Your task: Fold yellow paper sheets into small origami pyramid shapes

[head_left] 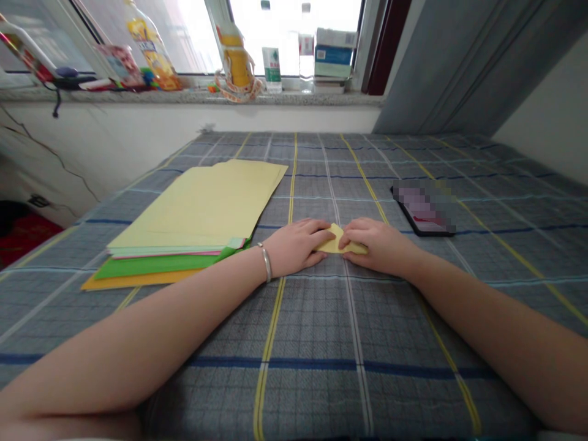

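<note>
A small piece of folded yellow paper [334,240] lies on the checked cloth between my two hands. My left hand [298,245], with a silver bangle at the wrist, holds its left part, fingers curled over the paper. On the other side my right hand [374,245] grips the right part, thumb low and fingers bent on top. Both hands rest close to the cloth, and they cover much of the paper, so its full shape is hidden.
Left of my hands lies a stack of coloured paper [206,202], yellow on top, green and orange beneath. A phone [425,211] lies to the right on the checked cloth [312,324]. Bottles, a tube [272,68] and boxes [334,58] stand on the windowsill [294,98].
</note>
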### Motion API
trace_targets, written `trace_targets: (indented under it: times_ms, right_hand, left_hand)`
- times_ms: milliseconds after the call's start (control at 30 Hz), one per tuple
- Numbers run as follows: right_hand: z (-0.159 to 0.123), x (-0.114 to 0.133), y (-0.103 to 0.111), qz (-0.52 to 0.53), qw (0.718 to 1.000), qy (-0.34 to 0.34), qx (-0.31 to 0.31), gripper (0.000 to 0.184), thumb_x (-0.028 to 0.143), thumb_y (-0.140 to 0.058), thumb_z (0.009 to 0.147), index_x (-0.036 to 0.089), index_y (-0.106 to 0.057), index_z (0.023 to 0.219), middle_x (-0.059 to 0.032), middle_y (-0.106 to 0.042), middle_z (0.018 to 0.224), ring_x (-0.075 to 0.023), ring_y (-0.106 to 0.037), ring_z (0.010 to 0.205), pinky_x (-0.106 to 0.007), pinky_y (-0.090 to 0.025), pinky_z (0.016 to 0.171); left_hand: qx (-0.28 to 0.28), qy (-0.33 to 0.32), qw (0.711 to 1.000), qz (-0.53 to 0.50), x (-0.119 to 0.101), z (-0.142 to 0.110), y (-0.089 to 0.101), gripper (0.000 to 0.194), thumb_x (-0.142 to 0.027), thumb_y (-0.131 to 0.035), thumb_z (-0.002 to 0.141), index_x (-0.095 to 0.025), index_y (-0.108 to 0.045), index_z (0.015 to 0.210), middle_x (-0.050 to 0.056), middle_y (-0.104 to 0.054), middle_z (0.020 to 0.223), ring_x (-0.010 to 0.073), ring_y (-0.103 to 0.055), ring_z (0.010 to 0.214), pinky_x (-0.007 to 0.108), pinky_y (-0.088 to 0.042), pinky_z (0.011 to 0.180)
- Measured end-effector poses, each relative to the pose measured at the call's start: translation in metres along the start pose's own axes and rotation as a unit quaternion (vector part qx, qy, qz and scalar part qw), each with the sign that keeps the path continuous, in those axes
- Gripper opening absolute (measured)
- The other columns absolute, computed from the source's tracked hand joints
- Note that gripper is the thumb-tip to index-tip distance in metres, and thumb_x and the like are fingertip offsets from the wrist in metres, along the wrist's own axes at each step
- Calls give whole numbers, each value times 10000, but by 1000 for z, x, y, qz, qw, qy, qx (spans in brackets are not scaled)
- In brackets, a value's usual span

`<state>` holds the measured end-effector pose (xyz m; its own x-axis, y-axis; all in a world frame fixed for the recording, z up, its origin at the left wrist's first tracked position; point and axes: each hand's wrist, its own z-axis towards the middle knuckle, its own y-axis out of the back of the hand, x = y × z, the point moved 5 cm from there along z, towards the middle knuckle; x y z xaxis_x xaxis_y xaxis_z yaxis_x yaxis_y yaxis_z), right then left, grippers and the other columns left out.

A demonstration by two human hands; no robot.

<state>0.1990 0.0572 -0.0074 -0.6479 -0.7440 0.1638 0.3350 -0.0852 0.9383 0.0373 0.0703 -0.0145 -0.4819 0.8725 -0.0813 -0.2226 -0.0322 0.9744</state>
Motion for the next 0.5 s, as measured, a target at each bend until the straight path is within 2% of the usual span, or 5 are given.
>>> trace_targets:
  times_ms: [167, 333, 433, 500]
  right_hand:
    - [2, 13, 2, -71, 997, 34, -4, 96, 211, -564, 841, 214, -650, 883, -38, -676, 979, -206, -583, 977, -316, -430, 821]
    - [5, 19, 2, -150, 988, -20, -29, 147, 199, -495, 864, 207, -636, 820, -16, -673, 838, -171, -609, 777, -296, -386, 635]
    - [7, 18, 1, -155, 985, -35, -59, 142, 237, -504, 871, 204, -622, 800, -16, -676, 811, -169, -607, 752, -296, -373, 622]
    - [8, 15, 1, -144, 986, -35, -78, 129, 269, -534, 866, 208, -616, 788, -16, -682, 819, -170, -607, 762, -292, -381, 637]
  left_hand:
    - [-7, -12, 999, 44, -4, 2, 0, 303, -253, -438, 959, -149, -542, 1224, 128, -565, 1284, 225, -558, 1178, 392, -472, 994]
    - [-8, -18, 996, 86, -5, 5, -1, 317, -308, -430, 970, -136, -563, 1201, 127, -592, 1273, 235, -560, 1195, 386, -486, 984]
    - [-52, -27, 991, 117, -9, 8, 1, 299, -354, -456, 965, -162, -603, 1143, 98, -612, 1265, 238, -546, 1220, 378, -495, 968]
    - [-89, -38, 987, 130, -12, 9, 3, 244, -320, -448, 974, -183, -629, 1066, 57, -645, 1218, 208, -581, 1173, 340, -510, 924]
